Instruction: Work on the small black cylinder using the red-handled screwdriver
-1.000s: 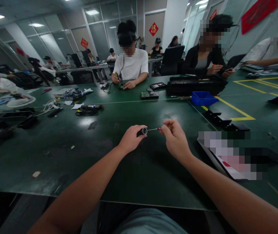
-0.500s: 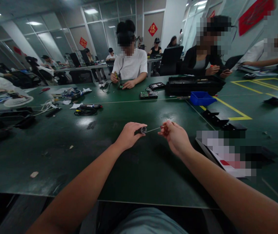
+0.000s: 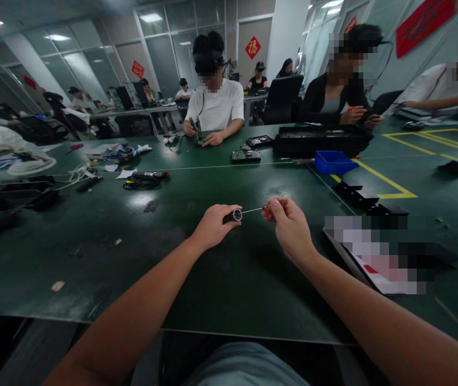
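Observation:
My left hand (image 3: 216,224) is closed round a small black cylinder (image 3: 237,215) whose round end with a pale ring faces right. Most of the cylinder's body is hidden by my fingers. To its right, my right hand (image 3: 287,220) pinches a screwdriver (image 3: 252,210) with a thin metal shaft and a reddish handle mostly covered by the fingers. The shaft points left, its tip at the cylinder's ringed end; whether it touches or reaches inside I cannot tell. Both hands are above the green table (image 3: 212,289).
A white, partly blurred box (image 3: 363,262) lies right of my right forearm. Black brackets (image 3: 357,197) and a blue bin (image 3: 335,162) are farther back. Bundled black cable (image 3: 144,180) lies at left. Across the table a person in a white shirt (image 3: 216,104) works beside opened hard drives (image 3: 245,155).
The screwdriver's shaft has tilted and its tip has risen from the lower edge of the ringed end towards its middle. My right hand has turned slightly; my left hand keeps its hold.

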{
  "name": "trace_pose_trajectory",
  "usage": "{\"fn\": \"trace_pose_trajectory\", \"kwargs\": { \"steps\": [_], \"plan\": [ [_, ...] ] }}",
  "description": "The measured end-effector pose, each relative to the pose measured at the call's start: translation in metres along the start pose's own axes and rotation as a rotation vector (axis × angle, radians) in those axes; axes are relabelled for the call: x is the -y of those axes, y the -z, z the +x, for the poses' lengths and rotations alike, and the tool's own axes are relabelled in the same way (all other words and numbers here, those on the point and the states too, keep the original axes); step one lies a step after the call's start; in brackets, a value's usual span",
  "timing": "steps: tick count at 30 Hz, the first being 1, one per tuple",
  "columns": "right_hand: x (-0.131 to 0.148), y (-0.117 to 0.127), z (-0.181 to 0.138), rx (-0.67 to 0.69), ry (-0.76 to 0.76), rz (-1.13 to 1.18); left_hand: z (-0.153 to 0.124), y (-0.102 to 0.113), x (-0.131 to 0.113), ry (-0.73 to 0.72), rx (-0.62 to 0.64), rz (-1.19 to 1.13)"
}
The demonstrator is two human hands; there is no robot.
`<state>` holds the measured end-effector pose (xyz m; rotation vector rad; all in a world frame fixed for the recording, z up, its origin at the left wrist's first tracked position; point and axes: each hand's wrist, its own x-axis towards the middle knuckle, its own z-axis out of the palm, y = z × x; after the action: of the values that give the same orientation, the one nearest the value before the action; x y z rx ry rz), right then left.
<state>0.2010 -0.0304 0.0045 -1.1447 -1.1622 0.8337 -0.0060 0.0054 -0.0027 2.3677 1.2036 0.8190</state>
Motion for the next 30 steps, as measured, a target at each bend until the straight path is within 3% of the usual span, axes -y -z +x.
{"fn": "trace_pose_trajectory", "kwargs": {
  "steps": [6,14,20,30],
  "plan": [
    [0.004,0.001,-0.003,0.035,0.024,-0.043,0.0,0.003,-0.002,0.017,-0.006,-0.012],
    [0.023,0.005,-0.006,0.006,0.085,-0.461,-0.001,0.003,-0.003,0.039,0.007,-0.018],
    [0.022,0.003,-0.008,0.083,0.18,-0.403,-0.001,0.004,-0.004,0.045,0.007,-0.018],
    [0.017,0.005,-0.01,0.163,0.169,-0.428,-0.001,0.003,0.001,0.034,0.0,-0.01]
  ]
}}
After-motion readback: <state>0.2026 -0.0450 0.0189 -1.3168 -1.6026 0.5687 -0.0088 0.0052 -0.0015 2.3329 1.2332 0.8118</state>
